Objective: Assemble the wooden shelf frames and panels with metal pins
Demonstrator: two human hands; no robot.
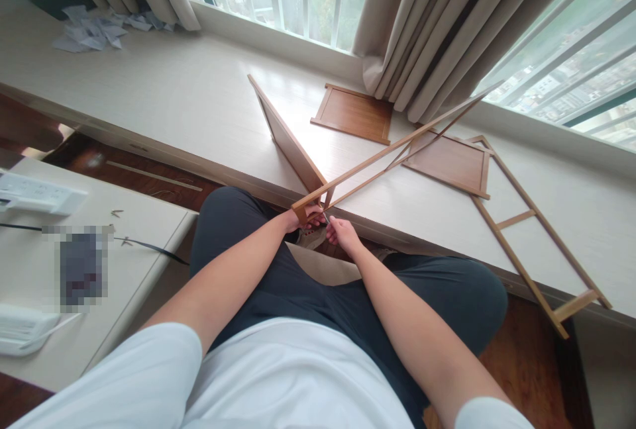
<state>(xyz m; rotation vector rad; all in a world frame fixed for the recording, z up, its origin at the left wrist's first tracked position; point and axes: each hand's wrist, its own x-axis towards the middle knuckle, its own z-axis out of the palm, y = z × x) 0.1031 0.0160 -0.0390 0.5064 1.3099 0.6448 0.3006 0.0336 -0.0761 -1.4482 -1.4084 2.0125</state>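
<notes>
My left hand (313, 216) is closed around the near end of a long wooden frame (385, 151), which slants up to the right toward the window. A wooden panel (293, 141) stands on edge and meets the frame close to this hand. My right hand (342, 230) pinches a thin metal tool (326, 218), pointed at the joint by my left fingers. The tool is too small to tell its exact kind, and its tip is partly hidden.
On the white window ledge (199, 91) lie two wooden panels, one (355, 113) near the curtain and another (450, 163) farther right. A second ladder-like frame (517, 218) overhangs the ledge's edge. Crumpled papers (92, 30) lie far left. A white table (149, 277) stands left.
</notes>
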